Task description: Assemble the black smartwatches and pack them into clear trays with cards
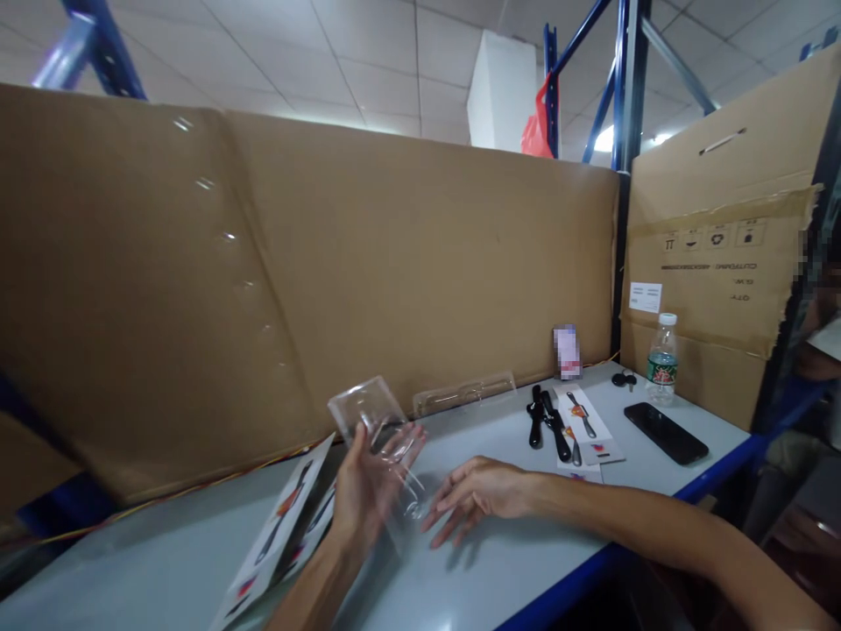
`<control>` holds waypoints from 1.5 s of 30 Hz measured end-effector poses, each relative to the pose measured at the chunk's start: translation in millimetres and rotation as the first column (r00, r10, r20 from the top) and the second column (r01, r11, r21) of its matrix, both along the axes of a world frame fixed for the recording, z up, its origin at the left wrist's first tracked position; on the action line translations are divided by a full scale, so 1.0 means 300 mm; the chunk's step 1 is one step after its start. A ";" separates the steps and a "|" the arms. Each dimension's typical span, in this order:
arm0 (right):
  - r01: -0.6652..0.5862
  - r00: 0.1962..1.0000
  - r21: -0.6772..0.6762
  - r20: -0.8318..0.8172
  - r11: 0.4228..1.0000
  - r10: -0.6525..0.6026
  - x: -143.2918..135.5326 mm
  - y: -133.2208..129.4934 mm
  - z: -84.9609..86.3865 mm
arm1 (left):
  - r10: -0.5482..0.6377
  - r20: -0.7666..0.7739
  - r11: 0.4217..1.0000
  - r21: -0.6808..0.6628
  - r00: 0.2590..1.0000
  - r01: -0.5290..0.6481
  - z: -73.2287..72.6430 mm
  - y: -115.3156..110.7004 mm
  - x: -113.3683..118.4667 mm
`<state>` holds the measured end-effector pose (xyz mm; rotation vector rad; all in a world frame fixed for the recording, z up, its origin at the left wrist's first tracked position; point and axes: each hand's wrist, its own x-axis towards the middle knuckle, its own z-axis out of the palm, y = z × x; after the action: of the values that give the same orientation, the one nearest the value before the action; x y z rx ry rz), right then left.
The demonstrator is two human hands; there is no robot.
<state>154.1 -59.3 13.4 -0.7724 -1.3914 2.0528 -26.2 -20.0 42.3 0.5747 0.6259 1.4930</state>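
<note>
A clear plastic blister tray [374,412] is tilted up in my left hand [368,482], with the thumb in front and the fingers behind it. My right hand [477,495] hovers over the table just right of the tray's lower end, fingers spread and holding nothing. To the left of my left wrist, printed cards [279,526] lean at a slant on the table. Black-handled tools [550,425] lie to the right, beside more printed cards [584,416]. Another clear plastic tray [466,394] rests along the back edge of the table.
A cardboard wall [420,263] stands behind the grey table [499,570]. At the right are a black phone [666,432], a water bottle [662,364], keys [624,380] and a small upright pack [567,352]. Blue rack posts frame the corner.
</note>
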 end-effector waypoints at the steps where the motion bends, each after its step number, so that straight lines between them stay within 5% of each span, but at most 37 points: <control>1: -0.018 1.000 0.011 0.006 1.000 0.018 0.002 -0.002 0.006 | 0.018 0.009 1.000 -0.017 1.000 -0.018 -0.001 0.002 -0.006; 4: -0.045 0.990 0.129 0.137 0.991 0.027 0.039 0.019 0.051 | 0.006 -0.023 0.999 -0.036 1.000 -0.006 -0.011 0.010 -0.016; 6: 0.045 0.927 0.341 0.335 0.939 -0.166 0.098 0.049 0.099 | -0.019 -0.054 0.999 -0.031 0.998 0.017 -0.019 0.015 -0.020; 8: 0.183 0.682 0.670 0.441 0.720 -0.584 0.188 0.084 0.149 | -0.041 -0.063 0.999 -0.019 0.997 0.039 -0.026 0.021 -0.023; 10: 0.107 0.316 0.889 0.394 0.445 -0.863 0.297 0.114 0.185 | -0.070 -0.055 0.998 0.001 0.996 0.071 -0.033 0.027 -0.025; 11: 0.012 0.157 0.909 0.410 0.417 -0.898 0.351 0.125 0.196 | -0.092 -0.049 0.996 0.015 0.994 0.093 -0.036 0.030 -0.026; 13: -0.087 -0.076 0.842 0.528 0.533 -0.846 0.445 0.139 0.201 | -0.135 -0.048 0.990 0.036 0.990 0.136 -0.044 0.034 -0.027; 15: -0.080 -0.133 0.747 0.649 0.660 -0.749 0.503 0.144 0.191 | -0.160 -0.056 0.986 0.040 0.986 0.163 -0.049 0.036 -0.026; 18: -0.034 -0.104 0.599 0.794 0.800 -0.599 0.522 0.151 0.168 | -0.186 -0.074 0.981 0.047 0.980 0.189 -0.049 0.028 -0.021; 20: -0.025 -0.086 0.562 0.823 0.827 -0.561 0.510 0.161 0.154 | -0.208 -0.083 0.974 0.070 0.975 0.214 -0.044 0.016 -0.015; 28: 0.075 0.026 0.555 0.830 0.829 -0.558 0.532 0.232 0.094 | -0.252 -0.127 0.958 0.110 0.959 0.266 -0.034 -0.014 0.016; 35: 0.175 0.137 0.616 0.757 0.768 -0.639 0.577 0.260 0.064 | -0.294 -0.154 0.943 0.118 0.944 0.313 -0.036 -0.017 0.014; 45: 0.237 0.266 0.545 0.760 0.804 -0.593 0.581 0.270 0.048 | -0.302 -0.148 0.944 0.094 0.942 0.318 -0.050 -0.006 0.012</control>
<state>328.5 21.8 27.9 -2.0664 -1.6857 0.7941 -22.5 -21.8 27.3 0.8290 0.5232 1.2050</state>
